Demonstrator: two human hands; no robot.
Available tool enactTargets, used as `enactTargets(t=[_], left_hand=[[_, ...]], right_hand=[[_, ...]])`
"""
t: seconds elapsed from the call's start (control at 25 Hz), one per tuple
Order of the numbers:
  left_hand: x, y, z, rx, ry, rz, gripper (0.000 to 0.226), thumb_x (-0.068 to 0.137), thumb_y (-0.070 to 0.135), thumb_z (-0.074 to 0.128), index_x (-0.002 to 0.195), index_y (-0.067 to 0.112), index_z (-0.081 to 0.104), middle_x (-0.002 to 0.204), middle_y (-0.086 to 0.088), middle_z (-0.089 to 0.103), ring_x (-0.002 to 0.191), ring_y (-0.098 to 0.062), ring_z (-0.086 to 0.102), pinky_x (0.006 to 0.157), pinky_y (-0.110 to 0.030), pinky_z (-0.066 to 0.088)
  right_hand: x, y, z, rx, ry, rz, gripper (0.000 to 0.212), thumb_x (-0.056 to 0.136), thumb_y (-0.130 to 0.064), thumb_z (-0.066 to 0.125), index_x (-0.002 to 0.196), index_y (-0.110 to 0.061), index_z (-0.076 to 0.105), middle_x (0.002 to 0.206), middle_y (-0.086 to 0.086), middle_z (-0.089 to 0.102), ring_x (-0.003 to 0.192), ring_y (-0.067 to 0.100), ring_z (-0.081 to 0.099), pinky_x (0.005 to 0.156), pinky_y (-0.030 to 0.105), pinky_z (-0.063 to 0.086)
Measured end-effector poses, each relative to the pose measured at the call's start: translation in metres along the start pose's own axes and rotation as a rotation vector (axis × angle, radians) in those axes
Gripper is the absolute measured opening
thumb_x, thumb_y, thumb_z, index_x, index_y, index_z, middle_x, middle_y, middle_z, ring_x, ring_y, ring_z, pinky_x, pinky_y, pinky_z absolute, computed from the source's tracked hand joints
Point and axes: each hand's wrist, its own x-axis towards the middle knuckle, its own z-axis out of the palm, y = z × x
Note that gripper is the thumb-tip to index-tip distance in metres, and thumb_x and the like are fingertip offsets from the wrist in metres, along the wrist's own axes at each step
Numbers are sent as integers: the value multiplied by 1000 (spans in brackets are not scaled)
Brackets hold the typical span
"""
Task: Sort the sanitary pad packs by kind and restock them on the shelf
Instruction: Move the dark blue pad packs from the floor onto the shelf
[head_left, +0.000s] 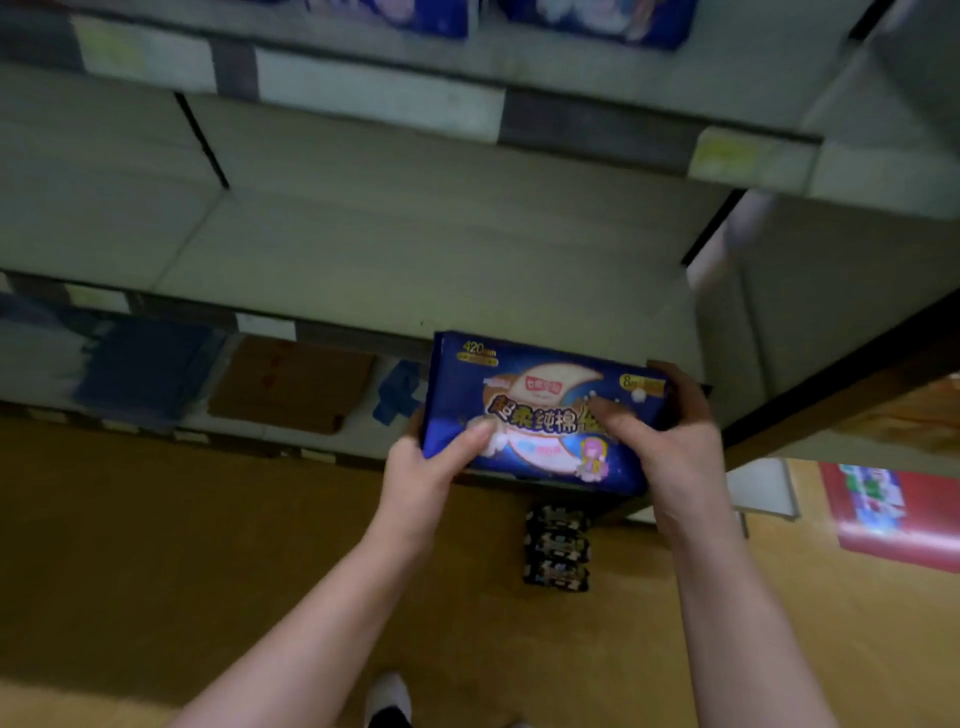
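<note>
Our left hand (421, 467) pinches the blue pad pack (540, 415) at one end, thumb on top; our right hand (670, 447) clamps the other. The pack hovers at the front edge of the bare shelf (415, 260). We judge it light, soft and slick-wrapped, best held by both short ends.

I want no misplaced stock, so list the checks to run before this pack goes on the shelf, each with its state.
1. Left hand grip on the blue pack: ok, thumb pressed across its front.
2. Right hand grip: ok, thumb on the front, fingers round the right end.
3. Room on the middle shelf: ok, bare board shows behind the pack.
4. Label readable: ok, print faces the camera.
5. Kind matches the packs on the upper shelf: cannot tell, they are blurred and cut off.
</note>
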Motion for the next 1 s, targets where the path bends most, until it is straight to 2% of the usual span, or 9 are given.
enactTargets(t=[0.12,0.24,0.36,0.44,0.6,0.72,0.8,0.88,1.0], left_hand=[[-9,58,15,-13,-50,95,36,65,22,70,98,10,64,89,0,73,85,-14,67,75,-25,54],[-19,96,22,-19,-86,174,51,64,18,77,109,2,59,98,-9,69,89,-22,64,72,-38,50],[-26,136,26,-69,-152,229,56,60,27,79,108,6,60,103,-12,69,94,-24,65,81,-36,52],[-27,159,30,-59,-215,277,56,59,32,77,107,8,60,103,-12,70,94,-23,66,85,-34,53],[-22,201,36,26,-259,395,37,68,14,73,103,14,62,88,6,71,81,-7,65,75,-19,52],[-6,220,41,145,-269,449,31,75,-1,72,102,11,62,74,13,70,69,6,61,65,-7,46],[11,230,46,226,-253,449,29,75,-1,71,97,15,62,78,13,70,68,5,62,64,-7,47],[28,240,53,304,-216,473,29,74,3,73,95,20,62,88,7,70,73,4,64,69,-10,50],[57,255,71,381,-148,530,34,78,1,69,107,16,59,95,7,66,82,3,64,66,-3,45]], right_hand=[[-13,-57,-1,43,19,-60,70,49,-24,82,113,-14,54,101,9,68,84,18,68,72,36,57],[-23,-100,1,71,24,-132,63,45,-27,81,103,-24,55,101,4,66,83,14,66,73,36,56],[-37,-145,6,80,31,-222,58,57,-14,81,108,-22,53,94,-3,64,71,1,65,62,22,55],[-43,-167,5,87,47,-270,58,65,-5,77,114,-18,50,93,-4,64,69,0,65,61,21,55],[-43,-197,9,40,21,-307,73,64,-4,79,124,-23,41,103,-5,62,84,6,66,73,25,56],[-29,-217,14,1,63,-358,86,62,2,81,130,-25,37,103,-16,56,86,1,61,80,27,52],[-9,-223,19,-22,81,-385,86,61,5,80,130,-26,38,103,-17,55,85,1,60,80,27,52],[17,-222,24,-30,90,-405,88,57,3,83,129,-24,40,110,-7,59,91,10,64,82,35,54],[66,-218,33,-17,103,-455,85,54,4,84,124,-19,43,106,-5,60,96,16,61,81,34,53]])
